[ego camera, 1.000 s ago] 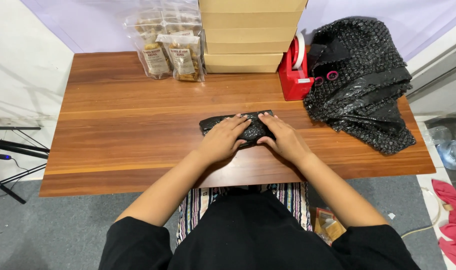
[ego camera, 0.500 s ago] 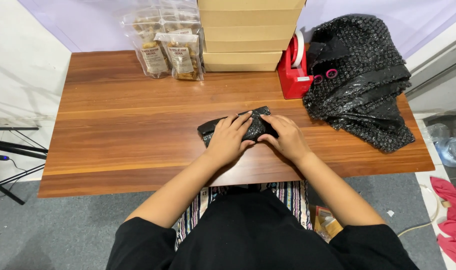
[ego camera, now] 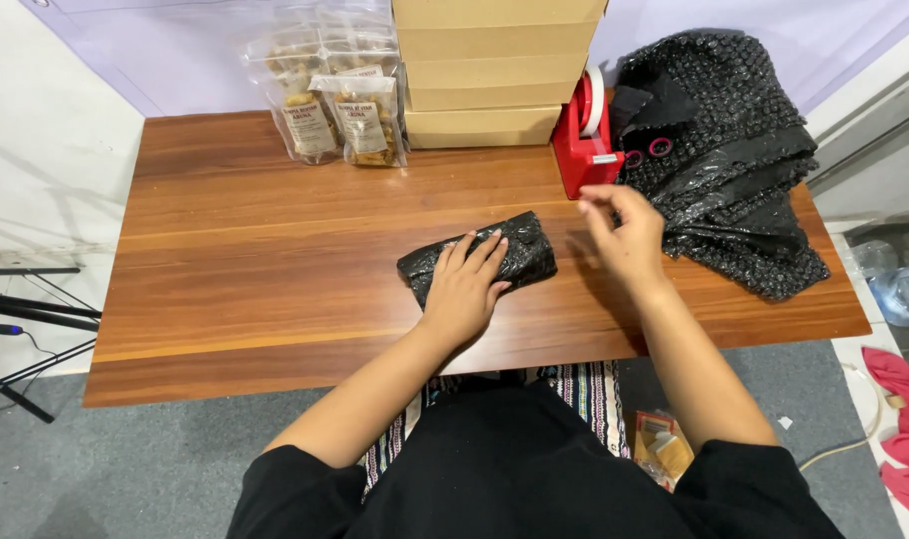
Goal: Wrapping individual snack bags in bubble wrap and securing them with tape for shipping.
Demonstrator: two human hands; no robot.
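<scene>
Black bubble-wrapped bundle (ego camera: 479, 260) lying at centre frame on the wooden table (ego camera: 255, 289), pinned under the left hand (ego camera: 466, 286), fingers spread flat across its top, pressing rather than clutching. Right hand (ego camera: 624, 232) lifted just right of the bundle, fingers loosely curled, holding nothing, hovering near the red tape dispenser (ego camera: 586, 140). Heap of black bubble wrap (ego camera: 734, 160) at upper right, stacked cardboard boxes (ego camera: 489, 70) top centre, clear snack bags (ego camera: 340, 110) upper left of those
</scene>
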